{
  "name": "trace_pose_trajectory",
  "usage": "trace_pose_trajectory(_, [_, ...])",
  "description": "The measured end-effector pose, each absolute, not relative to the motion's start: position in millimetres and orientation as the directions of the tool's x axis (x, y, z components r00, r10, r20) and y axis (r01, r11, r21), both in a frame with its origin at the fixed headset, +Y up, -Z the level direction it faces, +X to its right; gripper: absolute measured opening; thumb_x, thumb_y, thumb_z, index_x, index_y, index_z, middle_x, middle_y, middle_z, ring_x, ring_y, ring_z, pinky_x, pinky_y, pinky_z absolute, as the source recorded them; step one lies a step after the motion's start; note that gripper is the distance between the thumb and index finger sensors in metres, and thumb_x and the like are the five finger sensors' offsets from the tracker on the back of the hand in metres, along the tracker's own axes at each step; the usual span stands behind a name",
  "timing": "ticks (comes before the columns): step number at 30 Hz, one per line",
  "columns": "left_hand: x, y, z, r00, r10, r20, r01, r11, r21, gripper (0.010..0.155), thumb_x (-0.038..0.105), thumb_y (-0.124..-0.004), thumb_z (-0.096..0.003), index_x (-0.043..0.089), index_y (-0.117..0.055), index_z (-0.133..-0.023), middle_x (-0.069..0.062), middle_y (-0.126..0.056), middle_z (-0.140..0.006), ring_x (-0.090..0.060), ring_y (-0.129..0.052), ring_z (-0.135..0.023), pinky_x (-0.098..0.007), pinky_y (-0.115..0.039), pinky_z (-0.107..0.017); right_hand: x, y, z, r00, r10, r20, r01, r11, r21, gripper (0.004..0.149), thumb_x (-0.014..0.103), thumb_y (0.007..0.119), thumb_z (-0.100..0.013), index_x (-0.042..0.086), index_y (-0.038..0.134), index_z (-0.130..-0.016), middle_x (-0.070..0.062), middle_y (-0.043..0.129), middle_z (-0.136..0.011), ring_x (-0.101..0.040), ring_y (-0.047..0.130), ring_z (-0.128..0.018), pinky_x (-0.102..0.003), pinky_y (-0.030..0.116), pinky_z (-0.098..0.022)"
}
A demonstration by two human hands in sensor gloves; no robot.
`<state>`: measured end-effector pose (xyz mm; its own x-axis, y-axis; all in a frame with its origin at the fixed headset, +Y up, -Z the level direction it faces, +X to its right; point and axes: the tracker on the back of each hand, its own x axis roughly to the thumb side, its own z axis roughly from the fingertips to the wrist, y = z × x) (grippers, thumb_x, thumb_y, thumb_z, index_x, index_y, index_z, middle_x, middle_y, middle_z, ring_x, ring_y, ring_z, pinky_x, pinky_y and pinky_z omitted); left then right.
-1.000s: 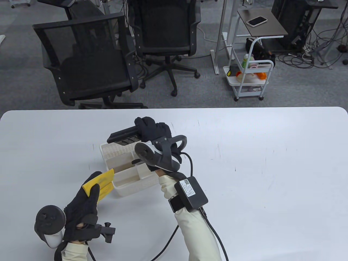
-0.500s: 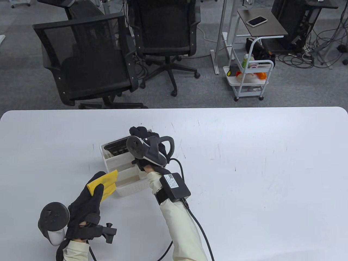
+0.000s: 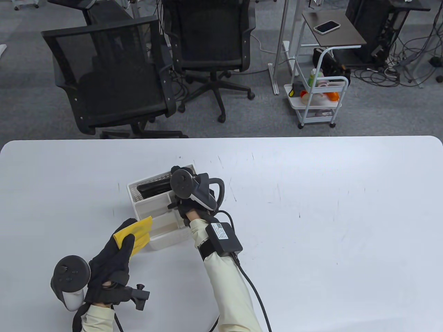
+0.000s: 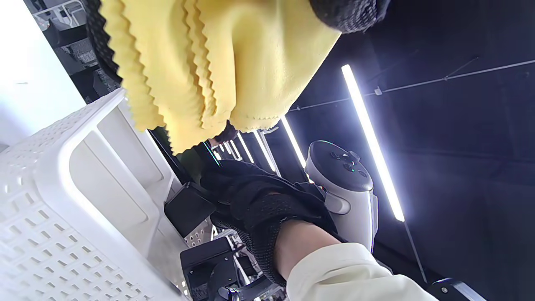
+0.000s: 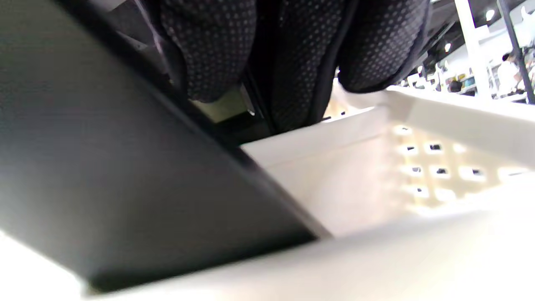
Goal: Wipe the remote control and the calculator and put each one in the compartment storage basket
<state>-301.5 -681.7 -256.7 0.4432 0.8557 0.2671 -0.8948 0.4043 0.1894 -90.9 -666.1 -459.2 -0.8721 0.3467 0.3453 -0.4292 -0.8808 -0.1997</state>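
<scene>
White table [image 3: 311, 207] w/ basket [image 3: 166, 238]; office chairs [image 3: 114, 79], cart [image 3: 318, 100] behind.

One basket [image 3: 162, 242], one calculator [image 3: 154, 188], one yellow cloth [image 3: 138, 233], two gloved hands.

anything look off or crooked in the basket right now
The calculator lies tilted in the basket's far compartment, not yet flat, with the right hand still on its end. Nothing looks spilled or damaged.

Cream sleeves [image 3: 228, 287], black dotted gloves (cabled black box [image 3: 224, 239] on right wrist).
</scene>
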Motion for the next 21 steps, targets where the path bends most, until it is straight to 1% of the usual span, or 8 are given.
trace_pose_trajectory(3, [-299.8, -682.3, -257.1, 0.440, 0.857, 0.268, -0.897, 0.405, 0.177, 0.049, 0.040, -0.065, -0.0566, 0.025, -0.067, -0.104, -0.009, -0.087, -0.096, -0.037, -0.095, -0.081, -0.051, -0.083, -0.056, -87.7, -665.5, -455.7, -0.875, 0.335, 0.351, -0.418, -0.887, -0.196, 0.051, 0.017, 0.084, -0.049, 0.008, 0.078, -0.099, -0.017, 0.084, -0.095, -0.032, 0.097, -0.074, -0.060, 0.072, -0.059])
trace_pose_trajectory(6, [-298.6, -682.3, -256.8, 0.440, 0.855, 0.273, -0.897, 0.407, 0.173, 0.049, 0.040, -0.064, -0.0567, 0.025, -0.067, -0.104, -0.009, -0.086, -0.097, -0.037, -0.094, -0.082, -0.052, -0.083, -0.057, -80.9, -659.7, -448.1, -0.877, 0.315, 0.363, -0.404, -0.892, -0.203, 0.051, 0.018, 0.083, -0.051, 0.007, 0.076, -0.101, -0.018, 0.082, -0.096, -0.034, 0.095, -0.076, -0.063, 0.070, -0.059])
trace_pose_trajectory(9, [-296.4, -681.7, -255.5, 0.442, 0.852, 0.280, -0.896, 0.410, 0.167, 0.049, 0.040, -0.064, -0.0568, 0.025, -0.067, -0.104, -0.009, -0.086, -0.097, -0.037, -0.094, -0.082, -0.052, -0.083, -0.057, -69.7, -649.6, -433.0, -0.878, 0.285, 0.385, -0.397, -0.882, -0.254, 0.053, 0.020, 0.083, -0.051, 0.006, 0.074, -0.102, -0.019, 0.080, -0.098, -0.036, 0.093, -0.077, -0.065, 0.066, -0.059])
trace_pose_trajectory(12, [-293.6, -680.8, -255.7, 0.443, 0.849, 0.287, -0.896, 0.412, 0.165, 0.050, 0.040, -0.064, -0.0568, 0.025, -0.067, -0.104, -0.009, -0.086, -0.097, -0.037, -0.094, -0.082, -0.051, -0.083, -0.057, -55.4, -642.0, -411.3, -0.870, 0.271, 0.412, -0.405, -0.870, -0.282, 0.056, 0.026, 0.082, -0.052, 0.006, 0.071, -0.104, -0.019, 0.077, -0.100, -0.037, 0.090, -0.080, -0.066, 0.065, -0.060])
trace_pose_trajectory(15, [-287.5, -680.2, -256.9, 0.436, 0.849, 0.298, -0.900, 0.410, 0.150, 0.049, 0.040, -0.064, -0.0569, 0.025, -0.067, -0.104, -0.009, -0.086, -0.097, -0.037, -0.094, -0.082, -0.052, -0.082, -0.057, -38.9, -639.7, -383.2, -0.847, 0.281, 0.451, -0.436, -0.852, -0.288, 0.059, 0.031, 0.081, -0.054, 0.005, 0.068, -0.106, -0.021, 0.074, -0.102, -0.041, 0.086, -0.082, -0.068, 0.063, -0.060])
trace_pose_trajectory(18, [-281.9, -679.9, -257.0, 0.466, 0.828, 0.311, -0.884, 0.446, 0.138, 0.050, 0.040, -0.064, -0.0569, 0.025, -0.067, -0.104, -0.009, -0.086, -0.097, -0.037, -0.094, -0.082, -0.052, -0.082, -0.057, -20.8, -640.9, -352.7, -0.847, 0.252, 0.468, -0.426, -0.849, -0.312, 0.062, 0.034, 0.079, -0.055, 0.004, 0.067, -0.107, -0.022, 0.073, -0.102, -0.045, 0.083, -0.084, -0.069, 0.061, -0.060])
trace_pose_trajectory(21, [-278.7, -680.3, -255.4, 0.483, 0.816, 0.317, -0.874, 0.471, 0.121, 0.050, 0.040, -0.064, -0.0569, 0.025, -0.067, -0.104, -0.009, -0.086, -0.097, -0.037, -0.094, -0.082, -0.052, -0.082, -0.057, -3.5, -645.5, -323.8, -0.862, 0.223, 0.456, -0.395, -0.858, -0.327, 0.068, 0.038, 0.077, -0.056, 0.000, 0.060, -0.110, -0.025, 0.069, -0.105, -0.048, 0.078, -0.087, -0.072, 0.056, -0.061])
